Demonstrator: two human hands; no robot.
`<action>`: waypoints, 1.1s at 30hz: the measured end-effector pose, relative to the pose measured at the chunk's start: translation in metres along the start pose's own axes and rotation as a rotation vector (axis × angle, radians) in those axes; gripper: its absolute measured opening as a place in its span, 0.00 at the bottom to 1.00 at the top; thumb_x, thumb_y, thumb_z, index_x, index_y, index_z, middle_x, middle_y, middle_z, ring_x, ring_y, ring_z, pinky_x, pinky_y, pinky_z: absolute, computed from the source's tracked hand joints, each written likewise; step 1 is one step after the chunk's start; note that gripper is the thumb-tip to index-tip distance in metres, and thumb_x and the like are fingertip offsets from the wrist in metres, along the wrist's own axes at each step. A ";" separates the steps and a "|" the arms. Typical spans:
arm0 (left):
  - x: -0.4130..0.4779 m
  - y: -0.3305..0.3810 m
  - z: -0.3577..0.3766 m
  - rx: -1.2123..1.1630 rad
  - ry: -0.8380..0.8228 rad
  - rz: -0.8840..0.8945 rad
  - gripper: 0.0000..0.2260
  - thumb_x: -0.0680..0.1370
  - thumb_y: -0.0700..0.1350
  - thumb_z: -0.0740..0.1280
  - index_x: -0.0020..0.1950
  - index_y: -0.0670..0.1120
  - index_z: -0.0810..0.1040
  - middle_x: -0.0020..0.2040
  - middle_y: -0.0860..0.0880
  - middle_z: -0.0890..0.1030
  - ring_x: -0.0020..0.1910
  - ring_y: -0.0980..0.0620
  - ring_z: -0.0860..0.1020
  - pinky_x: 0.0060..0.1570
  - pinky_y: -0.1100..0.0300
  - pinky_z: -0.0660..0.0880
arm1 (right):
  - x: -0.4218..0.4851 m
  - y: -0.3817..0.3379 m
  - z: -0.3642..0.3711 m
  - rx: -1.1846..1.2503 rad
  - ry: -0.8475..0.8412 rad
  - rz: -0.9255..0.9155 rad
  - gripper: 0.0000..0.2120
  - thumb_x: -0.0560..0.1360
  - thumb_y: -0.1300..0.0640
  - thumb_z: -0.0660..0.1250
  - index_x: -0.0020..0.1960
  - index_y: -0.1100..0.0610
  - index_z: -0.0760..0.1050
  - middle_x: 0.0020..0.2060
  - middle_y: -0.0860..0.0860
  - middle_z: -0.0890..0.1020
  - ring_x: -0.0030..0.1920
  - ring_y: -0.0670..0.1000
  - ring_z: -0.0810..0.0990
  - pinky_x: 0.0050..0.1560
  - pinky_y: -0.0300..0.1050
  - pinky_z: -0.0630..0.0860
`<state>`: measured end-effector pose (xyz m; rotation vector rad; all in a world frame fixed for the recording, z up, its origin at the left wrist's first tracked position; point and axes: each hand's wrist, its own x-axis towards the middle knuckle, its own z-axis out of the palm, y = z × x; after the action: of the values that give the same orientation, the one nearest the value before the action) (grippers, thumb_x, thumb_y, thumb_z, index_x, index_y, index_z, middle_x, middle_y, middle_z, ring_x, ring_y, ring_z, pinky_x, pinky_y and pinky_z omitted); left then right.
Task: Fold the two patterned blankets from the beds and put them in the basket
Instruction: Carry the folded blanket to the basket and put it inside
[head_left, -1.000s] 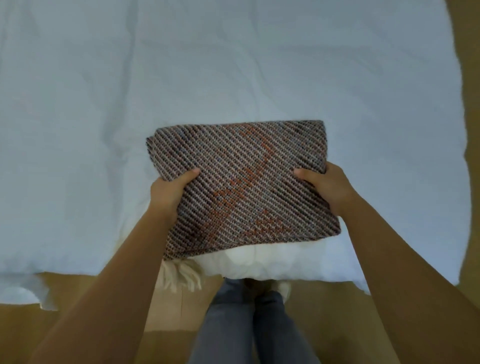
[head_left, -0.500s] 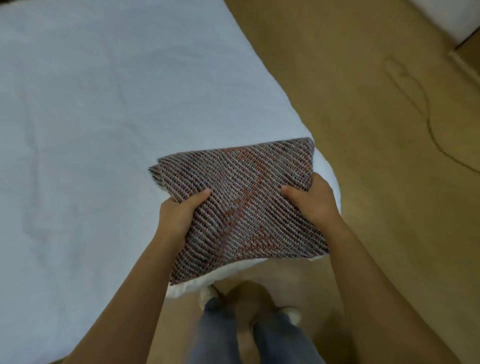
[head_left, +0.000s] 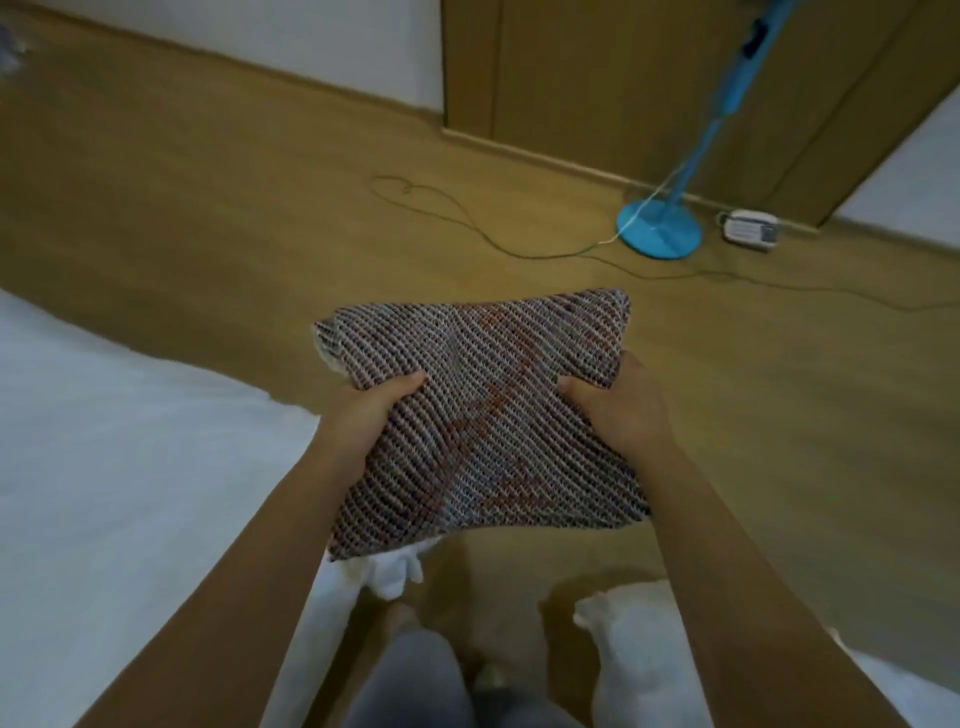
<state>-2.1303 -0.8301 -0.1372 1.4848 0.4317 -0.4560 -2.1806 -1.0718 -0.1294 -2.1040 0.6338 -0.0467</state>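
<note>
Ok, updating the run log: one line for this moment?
folded blanket: held above floor; left hand: grips it; right hand: grips it; basket: unseen

The folded blanket (head_left: 478, 415) has left the white bed (head_left: 130, 467), where it lay a second ago, and is now held in the air over the wooden floor (head_left: 260, 234). The person has turned. The bed has slid to 8 o'clock, and a blue fan stand (head_left: 658, 228) and a power strip (head_left: 750, 228) have come into view at 1 o'clock.

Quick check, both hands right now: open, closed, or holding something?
Left hand: gripping the left edge of the folded brown-and-orange patterned woven blanket.
Right hand: gripping the same blanket's right edge.
</note>
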 end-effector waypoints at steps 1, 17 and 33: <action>0.010 0.008 0.025 0.033 -0.063 -0.005 0.16 0.68 0.49 0.75 0.54 0.50 0.78 0.50 0.50 0.83 0.47 0.49 0.82 0.47 0.53 0.76 | 0.009 0.009 -0.020 0.017 0.041 0.031 0.21 0.70 0.49 0.72 0.59 0.55 0.72 0.56 0.52 0.80 0.55 0.55 0.78 0.51 0.45 0.72; 0.114 0.052 0.447 0.552 -0.823 -0.022 0.16 0.69 0.48 0.74 0.55 0.48 0.80 0.49 0.51 0.84 0.46 0.49 0.83 0.48 0.53 0.78 | 0.088 0.160 -0.261 0.251 0.678 0.560 0.17 0.71 0.53 0.71 0.58 0.56 0.76 0.44 0.47 0.77 0.34 0.40 0.72 0.34 0.28 0.69; 0.009 -0.017 0.870 0.823 -1.262 -0.038 0.17 0.70 0.46 0.74 0.57 0.45 0.79 0.49 0.48 0.84 0.46 0.47 0.83 0.50 0.51 0.78 | 0.083 0.340 -0.523 0.333 1.131 0.855 0.20 0.70 0.51 0.71 0.59 0.57 0.76 0.55 0.55 0.81 0.54 0.56 0.79 0.59 0.53 0.75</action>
<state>-2.1350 -1.7000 -0.1197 1.6029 -0.8249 -1.5799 -2.3904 -1.6648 -0.1068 -1.1881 1.9663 -0.8215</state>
